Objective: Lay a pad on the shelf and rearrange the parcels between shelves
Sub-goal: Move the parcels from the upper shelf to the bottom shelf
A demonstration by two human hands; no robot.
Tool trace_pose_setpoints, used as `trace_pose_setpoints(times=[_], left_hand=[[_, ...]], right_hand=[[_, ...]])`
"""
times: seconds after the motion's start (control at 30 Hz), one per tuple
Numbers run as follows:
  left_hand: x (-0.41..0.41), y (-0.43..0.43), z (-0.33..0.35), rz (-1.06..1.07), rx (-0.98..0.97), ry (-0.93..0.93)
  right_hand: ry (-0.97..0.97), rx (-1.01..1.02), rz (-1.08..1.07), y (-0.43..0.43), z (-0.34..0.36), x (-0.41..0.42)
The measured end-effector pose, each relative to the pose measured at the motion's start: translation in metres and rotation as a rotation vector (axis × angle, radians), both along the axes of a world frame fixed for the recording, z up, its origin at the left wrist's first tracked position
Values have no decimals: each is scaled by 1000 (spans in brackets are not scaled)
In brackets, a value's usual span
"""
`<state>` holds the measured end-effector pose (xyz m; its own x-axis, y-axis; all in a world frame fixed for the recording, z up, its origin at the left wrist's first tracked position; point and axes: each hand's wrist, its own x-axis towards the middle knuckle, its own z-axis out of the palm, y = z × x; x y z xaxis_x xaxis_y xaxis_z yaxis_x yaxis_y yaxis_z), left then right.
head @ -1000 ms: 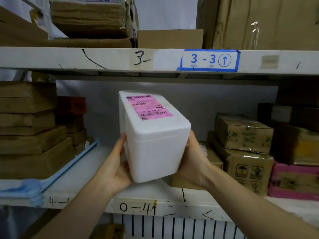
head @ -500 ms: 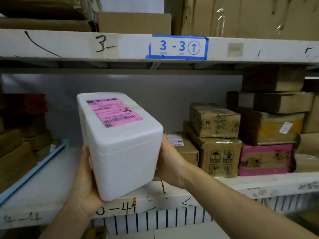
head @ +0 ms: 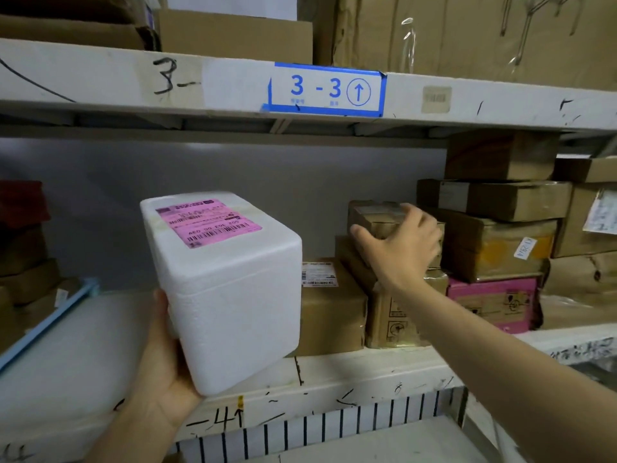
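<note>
Right hand (head: 399, 247) now off foam box (head: 227, 295)

The right hand (head: 400, 248) has let go of the white foam box with the pink label (head: 227, 289) (left hand (head: 163, 365) alone carries it now) and reached to the small brown cardboard parcel (head: 377, 217) atop the stack.

Dim shelf bay, soft overall blur – wide-angle bowing at edges.

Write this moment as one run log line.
left hand: holds foam box | right hand: open, on small carton | shelf
</note>
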<state>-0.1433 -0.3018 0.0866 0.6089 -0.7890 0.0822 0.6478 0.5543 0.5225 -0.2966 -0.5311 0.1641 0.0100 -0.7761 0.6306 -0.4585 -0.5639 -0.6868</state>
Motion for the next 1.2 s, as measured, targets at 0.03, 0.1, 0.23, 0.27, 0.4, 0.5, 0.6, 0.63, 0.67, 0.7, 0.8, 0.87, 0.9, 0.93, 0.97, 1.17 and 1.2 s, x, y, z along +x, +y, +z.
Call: trace_pose_setpoints(times=[0.03, 0.1, 0.23, 0.27, 0.4, 0.5, 0.6, 0.63, 0.67, 0.7, 0.8, 0.87, 0.9, 0.93, 0.97, 1.17, 1.2], left_hand=[[5, -4, 1, -29, -25, -2], [3, -9, 7, -59, -36, -26], [0, -18, 13, -66, 8, -63], [-1, -20, 16, -61, 24, -72], [-1, -23, 17, -58, 40, -73], [0, -24, 17, -45, 49, -60], [-1, -23, 16, -40, 55, -47], [-1, -22, 16, -37, 51, -44], [-2, -22, 16, -35, 54, -44], [-3, -22, 16, -27, 58, -43], [-10, -19, 20, 3, 68, -38], [-14, -15, 20, 8, 69, -44], [-16, -13, 19, 15, 70, -49], [-18, -10, 18, 24, 72, -53], [-19, -6, 16, 27, 70, -55], [-36, 31, 7, 55, 28, -94], [-39, 41, 4, 69, 21, -108]], right_hand=[[41, -1, -60, -10, 5, -4], [125, 31, -121, -29, 10, -6], [202, 170, -149, -55, 8, -5], [203, 200, -150, -57, 8, -4], [173, 225, -132, -59, 4, 3], [142, 169, -129, -61, 2, 1], [64, 128, -99, -59, 2, -3], [34, 117, -77, -57, 2, -3], [9, 103, -48, -54, 3, -3], [-13, 83, -16, -50, 3, -3], [-61, 16, 109, -35, 7, -2], [-84, -18, 199, -22, 9, -1], [-91, -33, 239, -14, 10, 0], [-95, -45, 275, -6, 10, 0], [-95, -53, 308, 2, 10, 0], [-64, -77, 460, 43, 1, 0], [-55, -69, 486, 52, -3, 1]])
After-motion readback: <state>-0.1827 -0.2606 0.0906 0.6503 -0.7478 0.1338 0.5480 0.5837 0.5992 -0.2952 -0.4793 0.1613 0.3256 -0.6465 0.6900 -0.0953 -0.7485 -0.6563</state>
